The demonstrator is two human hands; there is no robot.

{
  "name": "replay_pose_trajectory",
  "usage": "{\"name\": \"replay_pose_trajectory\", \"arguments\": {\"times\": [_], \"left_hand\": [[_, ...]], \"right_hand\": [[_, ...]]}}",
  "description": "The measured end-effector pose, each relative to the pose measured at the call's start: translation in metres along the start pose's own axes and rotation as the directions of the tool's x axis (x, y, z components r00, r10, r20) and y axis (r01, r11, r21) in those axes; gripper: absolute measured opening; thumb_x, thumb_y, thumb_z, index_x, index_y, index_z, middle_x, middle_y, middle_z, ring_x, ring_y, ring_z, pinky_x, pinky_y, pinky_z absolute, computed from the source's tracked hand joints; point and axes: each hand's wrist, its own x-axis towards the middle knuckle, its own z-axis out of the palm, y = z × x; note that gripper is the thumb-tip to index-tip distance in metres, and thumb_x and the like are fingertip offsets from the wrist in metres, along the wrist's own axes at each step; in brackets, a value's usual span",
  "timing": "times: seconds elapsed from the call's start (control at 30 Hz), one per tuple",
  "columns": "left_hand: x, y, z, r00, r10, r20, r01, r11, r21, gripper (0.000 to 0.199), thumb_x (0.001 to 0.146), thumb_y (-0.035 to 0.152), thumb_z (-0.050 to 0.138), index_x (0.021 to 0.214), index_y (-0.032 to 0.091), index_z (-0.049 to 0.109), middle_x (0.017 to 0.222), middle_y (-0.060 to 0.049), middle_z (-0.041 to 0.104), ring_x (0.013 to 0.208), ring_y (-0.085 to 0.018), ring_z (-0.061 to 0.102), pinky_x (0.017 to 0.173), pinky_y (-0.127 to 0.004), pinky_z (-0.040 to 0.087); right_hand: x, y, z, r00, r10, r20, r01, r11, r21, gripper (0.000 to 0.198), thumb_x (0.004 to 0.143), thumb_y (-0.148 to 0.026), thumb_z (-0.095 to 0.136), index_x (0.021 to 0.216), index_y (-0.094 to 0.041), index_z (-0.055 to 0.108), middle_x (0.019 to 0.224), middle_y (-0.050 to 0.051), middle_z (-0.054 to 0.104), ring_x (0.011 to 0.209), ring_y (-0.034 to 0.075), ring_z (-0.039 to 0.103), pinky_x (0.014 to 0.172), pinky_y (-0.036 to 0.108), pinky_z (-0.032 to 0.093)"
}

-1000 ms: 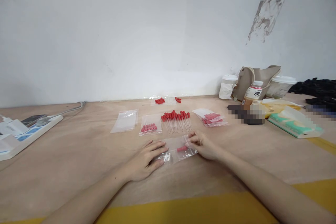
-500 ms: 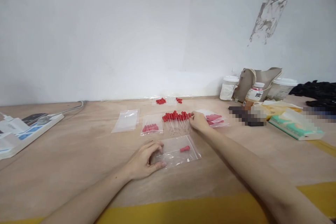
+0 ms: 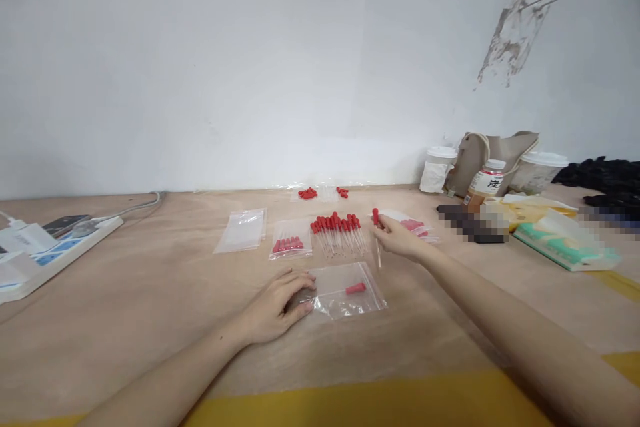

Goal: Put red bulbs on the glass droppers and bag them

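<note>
My left hand point(image 3: 277, 307) holds the left end of a clear zip bag point(image 3: 333, 307), its thumb and fingertips on the plastic. Inside that bag lies one glass dropper point(image 3: 355, 288) with a red rubber bulb. Over the table to the right, my right hand point(image 3: 395, 235) is closed on another dropper point(image 3: 375, 217), pinched just below its red bulb with the glass tip pointing down. Beside it on the left lies a row of loose red-bulbed droppers point(image 3: 340, 225). A filled zip bag of droppers point(image 3: 291, 244) sits left of that row.
Flat zip bags point(image 3: 243, 230) lie at left. More bagged droppers point(image 3: 415, 225) are partly behind my right hand. Red bulbs point(image 3: 307, 193) lie near the wall. A power strip point(image 3: 60, 257) is far left; a bottle point(image 3: 485, 187), cups and a tissue pack point(image 3: 565, 243) stand right.
My right hand has drawn a dropper out of the right end of the loose row and moved slightly right and toward me. My left hand stays at the bag.
</note>
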Motion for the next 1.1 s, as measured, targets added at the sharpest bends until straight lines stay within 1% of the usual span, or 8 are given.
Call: {"name": "replay_pose_trajectory", "arguments": {"times": [0.1, 0.2, 0.37, 0.5, 0.73, 0.87, 1.0, 1.1], "left_hand": [[0.0, -0.002, 0.001, 1.0, 0.002, 0.008, -0.002, 0.999, 0.035, 0.029, 0.086, 0.031, 0.045, 0.115, 0.024, 0.049, 0.117, -0.005, 0.052, 0.113, -0.019, 0.043, 0.096, -0.037, 0.036], [0.0, -0.003, 0.001, 1.0, -0.002, 0.011, 0.002, 0.999, 0.047, 0.032, 0.087, 0.032, 0.045, 0.117, 0.024, 0.048, 0.119, -0.005, 0.052, 0.113, -0.02, 0.043, 0.096, -0.038, 0.036], [-0.001, -0.002, 0.002, 1.0, -0.024, 0.005, 0.024, 0.997, 0.068, 0.035, 0.087, 0.032, 0.045, 0.121, 0.025, 0.045, 0.121, -0.004, 0.05, 0.114, -0.02, 0.043, 0.097, -0.038, 0.035], [-0.001, -0.002, 0.002, 0.999, -0.038, 0.004, 0.038, 0.996, 0.08, 0.039, 0.086, 0.036, 0.045, 0.123, 0.025, 0.043, 0.123, -0.004, 0.049, 0.114, -0.02, 0.042, 0.097, -0.038, 0.034], [0.0, -0.001, 0.003, 0.999, -0.032, -0.007, 0.033, 0.997, 0.069, 0.039, 0.086, 0.035, 0.045, 0.124, 0.026, 0.043, 0.123, -0.004, 0.05, 0.114, -0.021, 0.043, 0.096, -0.039, 0.036], [0.0, -0.002, 0.003, 0.999, -0.032, -0.011, 0.033, 0.997, 0.064, 0.039, 0.086, 0.035, 0.045, 0.124, 0.026, 0.043, 0.123, -0.004, 0.05, 0.113, -0.022, 0.043, 0.096, -0.04, 0.036], [-0.001, -0.002, 0.003, 1.0, -0.024, -0.002, 0.024, 0.997, 0.075, 0.039, 0.087, 0.035, 0.044, 0.124, 0.025, 0.043, 0.123, -0.004, 0.05, 0.114, -0.021, 0.043, 0.097, -0.039, 0.035], [-0.001, -0.003, 0.003, 1.0, -0.024, 0.0, 0.024, 0.996, 0.081, 0.038, 0.087, 0.035, 0.044, 0.124, 0.025, 0.043, 0.123, -0.004, 0.05, 0.114, -0.02, 0.042, 0.097, -0.038, 0.034]], "right_hand": [[-0.024, 0.014, 0.003, 0.997, 0.067, -0.044, -0.044, 0.913, 0.406, 0.051, 0.072, -0.021, 0.046, 0.119, -0.019, 0.027, 0.059, -0.006, 0.043, 0.043, 0.01, 0.045, 0.041, 0.022, 0.039], [-0.039, 0.02, 0.017, 0.971, 0.204, -0.124, -0.08, 0.765, 0.639, 0.063, 0.067, -0.019, 0.049, 0.122, -0.024, 0.02, 0.063, -0.007, 0.04, 0.045, 0.009, 0.047, 0.039, 0.022, 0.043], [-0.049, 0.012, 0.037, 0.944, 0.323, -0.068, -0.142, 0.582, 0.801, 0.052, 0.065, -0.018, 0.057, 0.109, -0.026, 0.03, 0.066, -0.006, 0.045, 0.054, 0.011, 0.055, 0.052, 0.026, 0.052], [-0.057, 0.007, 0.036, 0.956, 0.272, 0.11, -0.229, 0.458, 0.859, 0.026, 0.071, -0.023, 0.056, 0.092, -0.021, 0.042, 0.069, -0.001, 0.055, 0.059, 0.011, 0.059, 0.064, 0.028, 0.052], [-0.068, 0.017, 0.027, 0.953, 0.011, 0.303, -0.223, 0.704, 0.675, 0.038, 0.065, -0.034, 0.067, 0.094, -0.017, 0.05, 0.074, -0.001, 0.061, 0.037, 0.002, 0.043, 0.036, 0.017, 0.036], [-0.069, 0.015, 0.024, 0.911, -0.107, 0.397, -0.188, 0.75, 0.634, 0.041, 0.065, -0.042, 0.065, 0.092, -0.02, 0.044, 0.089, 0.0, 0.062, 0.032, 0.001, 0.041, 0.032, 0.017, 0.031], [-0.067, 0.012, 0.023, 0.838, -0.2, 0.508, -0.177, 0.781, 0.599, 0.037, 0.068, -0.045, 0.061, 0.088, -0.017, 0.047, 0.081, 0.0, 0.063, 0.033, 0.001, 0.043, 0.032, 0.016, 0.03], [-0.066, 0.01, 0.028, 0.884, -0.137, 0.447, -0.164, 0.805, 0.571, 0.035, 0.068, -0.045, 0.061, 0.085, -0.016, 0.049, 0.064, -0.004, 0.06, 0.03, 0.002, 0.039, 0.03, 0.015, 0.025]]}}
